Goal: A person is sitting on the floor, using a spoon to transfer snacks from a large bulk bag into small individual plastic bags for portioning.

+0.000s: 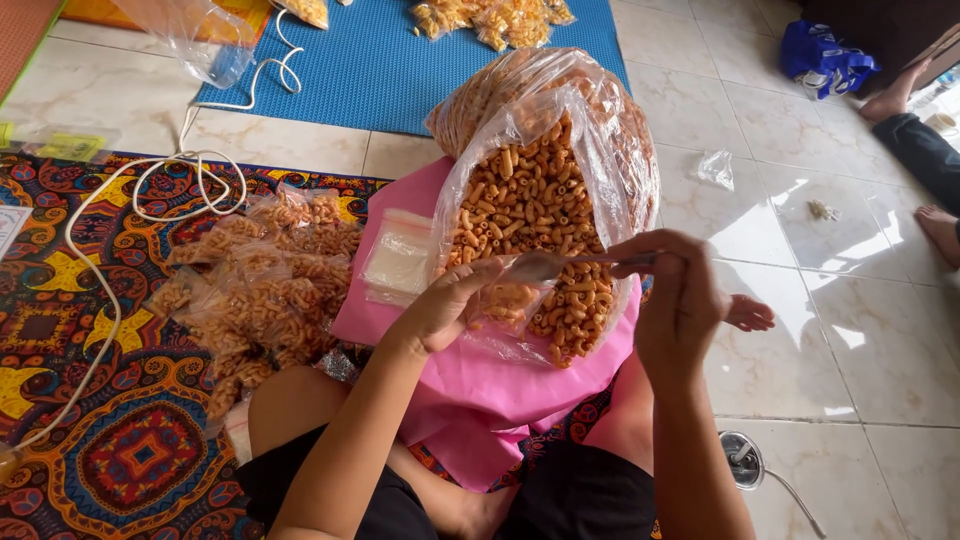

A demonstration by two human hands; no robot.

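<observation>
Left hand (450, 300) and right hand (675, 295) each pinch an edge of a small clear bag (540, 268), stretched between them in front of the big open macaroni-snack sack (530, 200). Sack sits on pink cloth (480, 390). Filled snack packets (260, 290) piled left on patterned mat (120, 420); white cable (100, 300) nearby.

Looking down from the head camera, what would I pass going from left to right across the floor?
White cord → heap of small filled snack bags → stack of empty small clear bags → big open bag of curled snacks → crumpled plastic scrap → another person's bare feet.
</observation>
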